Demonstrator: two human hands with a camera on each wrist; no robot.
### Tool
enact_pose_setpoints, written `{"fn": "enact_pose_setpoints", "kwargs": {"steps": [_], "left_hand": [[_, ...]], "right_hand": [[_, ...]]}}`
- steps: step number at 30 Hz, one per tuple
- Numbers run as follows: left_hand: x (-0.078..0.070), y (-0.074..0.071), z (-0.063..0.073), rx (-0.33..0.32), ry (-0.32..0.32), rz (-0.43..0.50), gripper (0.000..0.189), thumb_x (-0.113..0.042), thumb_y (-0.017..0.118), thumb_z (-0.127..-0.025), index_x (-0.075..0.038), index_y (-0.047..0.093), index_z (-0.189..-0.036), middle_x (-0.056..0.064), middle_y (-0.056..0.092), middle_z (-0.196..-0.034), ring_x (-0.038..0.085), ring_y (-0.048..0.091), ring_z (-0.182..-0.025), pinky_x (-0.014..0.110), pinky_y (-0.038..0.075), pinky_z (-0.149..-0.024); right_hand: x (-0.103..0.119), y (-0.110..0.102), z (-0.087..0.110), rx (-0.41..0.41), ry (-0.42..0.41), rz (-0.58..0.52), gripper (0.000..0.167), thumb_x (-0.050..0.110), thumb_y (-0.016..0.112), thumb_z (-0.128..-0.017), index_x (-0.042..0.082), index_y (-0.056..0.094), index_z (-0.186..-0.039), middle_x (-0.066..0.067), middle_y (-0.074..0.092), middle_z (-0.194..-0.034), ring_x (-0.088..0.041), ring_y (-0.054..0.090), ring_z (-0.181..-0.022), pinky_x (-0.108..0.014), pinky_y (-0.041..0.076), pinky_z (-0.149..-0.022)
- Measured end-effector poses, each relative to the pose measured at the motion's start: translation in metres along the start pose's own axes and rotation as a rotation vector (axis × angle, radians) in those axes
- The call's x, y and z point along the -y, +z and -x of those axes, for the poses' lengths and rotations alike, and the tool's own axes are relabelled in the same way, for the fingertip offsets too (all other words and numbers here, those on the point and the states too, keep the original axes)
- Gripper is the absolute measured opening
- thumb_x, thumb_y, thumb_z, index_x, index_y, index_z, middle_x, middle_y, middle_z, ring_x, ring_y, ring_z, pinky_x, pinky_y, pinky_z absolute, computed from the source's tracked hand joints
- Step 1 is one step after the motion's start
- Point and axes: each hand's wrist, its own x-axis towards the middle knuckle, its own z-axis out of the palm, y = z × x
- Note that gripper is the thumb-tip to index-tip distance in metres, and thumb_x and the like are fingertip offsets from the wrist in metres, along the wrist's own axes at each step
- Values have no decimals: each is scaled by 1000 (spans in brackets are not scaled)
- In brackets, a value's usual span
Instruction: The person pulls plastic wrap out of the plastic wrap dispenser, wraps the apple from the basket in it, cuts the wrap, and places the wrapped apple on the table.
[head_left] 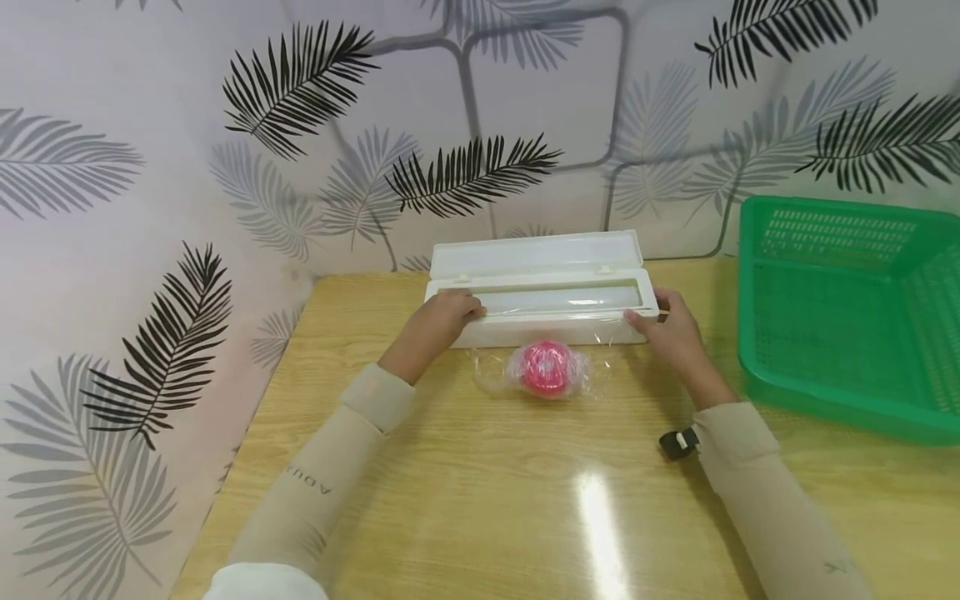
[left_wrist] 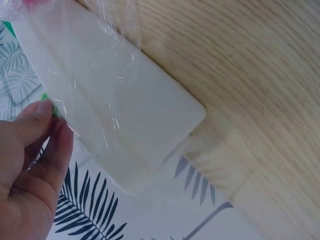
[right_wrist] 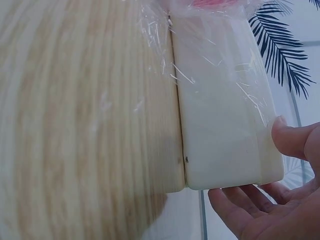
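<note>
A white cling film dispenser box (head_left: 555,331) stands at the table's back edge with its lid (head_left: 536,254) raised and a film roll (head_left: 558,300) inside. My left hand (head_left: 442,323) is at its front rim towards the left, thumb and fingers pinching a small green piece (left_wrist: 56,111), which looks like a slide cutter. At the right end my right hand (head_left: 672,329) grips the box, thumb on the front rim and fingers around the end. Before the box lies a round pink thing (head_left: 546,368), wrapped in clear film. Clear film also hangs over the box's front.
A green plastic basket (head_left: 847,408) stands on the right of the wooden table (head_left: 480,492). Behind and to the left rises a wall covering (head_left: 172,300) with a leaf pattern. A black strap (head_left: 678,444) is at the right wrist.
</note>
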Motion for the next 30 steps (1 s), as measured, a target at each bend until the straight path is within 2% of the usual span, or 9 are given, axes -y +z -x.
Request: {"fn": "enact_pose_setpoints", "kwargs": {"steps": [6, 14, 23, 30], "left_hand": [[2, -4, 5, 2, 13, -8, 16, -12, 59, -91, -3, 66, -80, 4, 55, -72, 19, 56, -71, 29, 48, -72], [8, -8, 11, -10, 31, -2, 14, -10, 60, -90, -3, 63, -78, 3, 52, -71, 17, 51, -68, 27, 46, -70], [13, -12, 19, 2, -10, -22, 15, -11, 59, -90, -3, 65, -80, 3, 52, -71, 17, 49, -67, 28, 46, -68], [21, -17, 28, -17, -33, -40, 10, -9, 62, -87, -1, 68, -86, 4, 59, -77, 18, 58, -75, 27, 50, -75]], "right_hand": [[0, 2, 2, 7, 3, -28, 69, 33, 58, -91, 0, 25, -142, -23, 33, -141, -38, 38, -120, -47, 40, -95], [0, 6, 0, 5, 35, -34, 72, 38, 60, -89, 3, 26, -142, -19, 33, -141, -35, 38, -121, -48, 41, -95], [1, 5, 1, 21, 22, -40, 71, 36, 59, -91, 0, 25, -142, -23, 33, -140, -37, 38, -120, -48, 41, -94], [-3, 1, 1, 14, 30, -32, 74, 41, 57, -90, 1, 24, -143, -21, 33, -140, -36, 39, -119, -47, 42, -93]]}}
